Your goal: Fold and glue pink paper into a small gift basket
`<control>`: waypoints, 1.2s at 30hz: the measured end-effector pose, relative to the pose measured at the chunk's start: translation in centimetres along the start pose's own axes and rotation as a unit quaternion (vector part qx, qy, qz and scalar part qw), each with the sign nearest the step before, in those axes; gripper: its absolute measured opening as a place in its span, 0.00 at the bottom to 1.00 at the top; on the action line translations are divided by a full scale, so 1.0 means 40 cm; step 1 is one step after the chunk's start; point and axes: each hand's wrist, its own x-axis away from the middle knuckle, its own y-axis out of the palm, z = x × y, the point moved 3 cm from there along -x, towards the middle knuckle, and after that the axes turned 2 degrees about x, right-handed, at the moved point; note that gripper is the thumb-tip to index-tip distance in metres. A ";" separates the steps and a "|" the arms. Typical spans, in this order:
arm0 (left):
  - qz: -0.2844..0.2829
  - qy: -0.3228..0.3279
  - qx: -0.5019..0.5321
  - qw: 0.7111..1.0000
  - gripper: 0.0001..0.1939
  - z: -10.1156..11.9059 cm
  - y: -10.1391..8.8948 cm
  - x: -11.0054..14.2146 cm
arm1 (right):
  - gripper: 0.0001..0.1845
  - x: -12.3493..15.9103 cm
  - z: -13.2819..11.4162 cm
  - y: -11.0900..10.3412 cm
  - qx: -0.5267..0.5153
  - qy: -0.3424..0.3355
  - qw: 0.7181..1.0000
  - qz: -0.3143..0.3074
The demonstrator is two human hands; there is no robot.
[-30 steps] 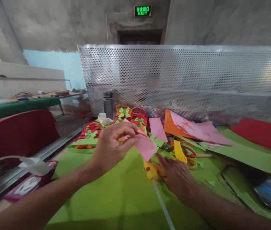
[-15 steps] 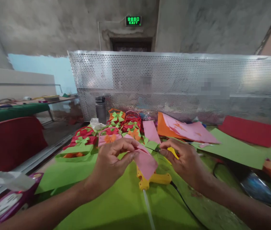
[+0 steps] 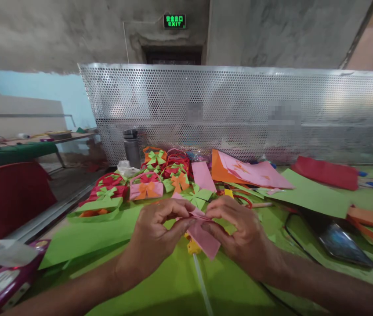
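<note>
A folded piece of pink paper is pinched between the fingertips of my left hand and my right hand. Both hands are closed on it, close together above the green table surface. Under the paper lies a yellow glue gun, mostly hidden, with a clear glue stick pointing toward me. Just beyond my fingers sits a light green paper bow. A thin dark thing near my right fingertips is too small to make out.
Several small paper bags with bows stand at the back left, by a grey bottle. Pink sheets and a red sheet lie at the back right. A phone rests at right, a purple power strip at left.
My right hand has moved left and now grips the pink paper beside my left hand. The glue gun is more covered by my hands. The view has shifted slightly right.
</note>
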 end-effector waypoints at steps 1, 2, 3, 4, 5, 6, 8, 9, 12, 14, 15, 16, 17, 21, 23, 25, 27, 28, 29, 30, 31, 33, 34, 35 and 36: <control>0.000 -0.008 0.010 1.000 0.05 -0.002 0.001 0.002 | 0.02 0.000 -0.001 0.000 -0.001 0.001 1.000 0.001; 0.002 -0.019 0.024 1.000 0.05 -0.004 0.003 0.004 | 0.02 -0.001 -0.003 0.000 -0.001 0.002 1.000 0.001; 0.004 -0.031 0.042 0.999 0.05 -0.008 0.004 0.007 | 0.02 -0.001 -0.004 0.000 -0.002 0.003 1.000 0.001; 0.005 -0.046 0.062 0.997 0.04 -0.011 0.006 0.010 | 0.03 -0.002 -0.005 0.000 -0.002 0.003 1.000 0.000; 0.004 -0.060 0.079 0.995 0.04 -0.015 0.008 0.012 | 0.03 -0.004 -0.006 0.000 -0.002 0.003 1.000 0.000; 0.000 -0.073 0.092 0.993 0.05 -0.018 0.010 0.014 | 0.04 -0.005 -0.007 0.000 -0.003 0.004 1.000 -0.001; -0.019 -0.087 0.085 0.992 0.08 -0.021 0.012 0.016 | 0.06 -0.007 -0.009 -0.001 -0.009 0.007 1.000 -0.002; -0.032 -0.087 0.071 0.993 0.08 -0.021 0.012 0.016 | 0.07 -0.008 -0.009 -0.001 -0.014 0.012 1.000 -0.003; -0.060 -0.074 0.035 0.995 0.04 -0.014 0.011 0.010 | 0.08 -0.009 -0.008 0.002 -0.033 0.030 0.999 -0.012; -0.060 -0.060 0.039 0.996 0.03 -0.007 0.010 0.007 | 0.09 -0.008 -0.008 0.004 -0.045 0.038 0.998 -0.017; -0.057 -0.051 0.043 0.996 0.03 -0.002 0.010 0.006 | 0.09 -0.008 -0.008 0.005 -0.050 0.039 0.998 -0.019; -0.053 -0.041 0.046 0.997 0.04 0.002 0.009 0.006 | 0.08 -0.007 -0.009 0.005 -0.055 0.039 0.998 -0.019; -0.050 -0.030 0.047 0.997 0.04 0.006 0.010 0.006 | 0.07 -0.006 -0.010 0.004 -0.060 0.039 0.997 -0.019; -0.040 -0.032 0.053 0.997 0.07 0.013 0.012 0.010 | 0.05 -0.004 -0.017 0.000 -0.080 0.042 0.996 -0.009; -0.046 -0.060 0.078 0.994 0.07 0.011 0.016 0.012 | 0.05 -0.003 -0.020 -0.003 -0.087 0.057 0.995 -0.009; -0.060 -0.107 0.121 0.985 0.05 0.008 0.019 0.013 | 0.06 -0.002 -0.019 -0.005 -0.098 0.089 0.991 -0.014; -0.081 -0.165 0.163 0.969 0.04 0.002 0.024 0.015 | 0.06 0.000 -0.014 -0.006 -0.120 0.137 0.983 -0.024; -0.091 -0.192 0.178 0.961 0.05 0.000 0.025 0.016 | 0.06 0.001 -0.011 -0.006 -0.134 0.161 0.977 -0.031; -0.099 -0.214 0.187 0.954 0.05 -0.002 0.026 0.017 | 0.07 0.003 -0.008 -0.006 -0.148 0.182 0.971 -0.039; -0.104 -0.229 0.191 0.949 0.06 -0.004 0.027 0.017 | 0.07 0.004 -0.005 -0.006 -0.160 0.199 0.966 -0.045; -0.106 -0.237 0.193 0.946 0.06 -0.004 0.026 0.016 | 0.08 0.004 -0.004 -0.006 -0.170 0.209 0.962 -0.050; -0.104 -0.241 0.194 0.945 0.06 -0.003 0.025 0.014 | 0.10 0.005 -0.003 -0.006 -0.183 0.217 0.957 -0.055; -0.102 -0.241 0.197 0.945 0.06 -0.001 0.024 0.013 | 0.11 0.005 -0.003 -0.005 -0.186 0.217 0.956 -0.057; -0.102 -0.241 0.201 0.944 0.06 0.000 0.023 0.013 | 0.11 0.005 -0.004 -0.005 -0.188 0.218 0.956 -0.060; -0.104 -0.244 0.206 0.942 0.06 0.000 0.023 0.012 | 0.12 0.005 -0.004 -0.004 -0.188 0.218 0.956 -0.062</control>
